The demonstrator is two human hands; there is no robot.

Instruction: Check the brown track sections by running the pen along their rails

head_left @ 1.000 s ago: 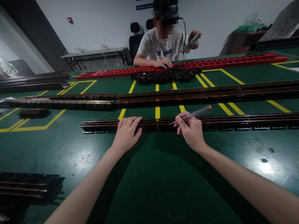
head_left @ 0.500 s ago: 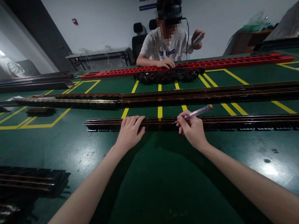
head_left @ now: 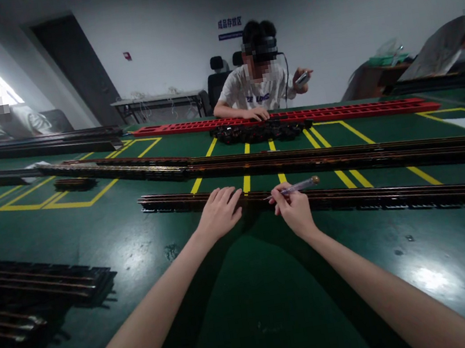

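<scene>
A long dark rail strip (head_left: 360, 197) with thin copper-coloured lines runs across the green table (head_left: 263, 310) in front of me. My left hand (head_left: 221, 213) rests on this strip with its fingers spread, holding nothing. Just to the right, my right hand (head_left: 293, 207) grips a clear pen-like tool (head_left: 302, 184) with a brownish end cap. The tool's thin tip points left, over the strip between my two hands. Whether the tip touches the strip is too small to tell.
Behind lie more dark strips (head_left: 231, 164), a heap of black parts (head_left: 259, 132) and a red slotted rail (head_left: 381, 107). Stacked strips (head_left: 28, 274) fill the left front. A person (head_left: 262, 84) sits opposite, one hand near the black parts; others sit at both sides.
My left hand has slid right along the strip, closer to my right hand. My right hand still holds the pen-like tool. The camera view has tilted up a little.
</scene>
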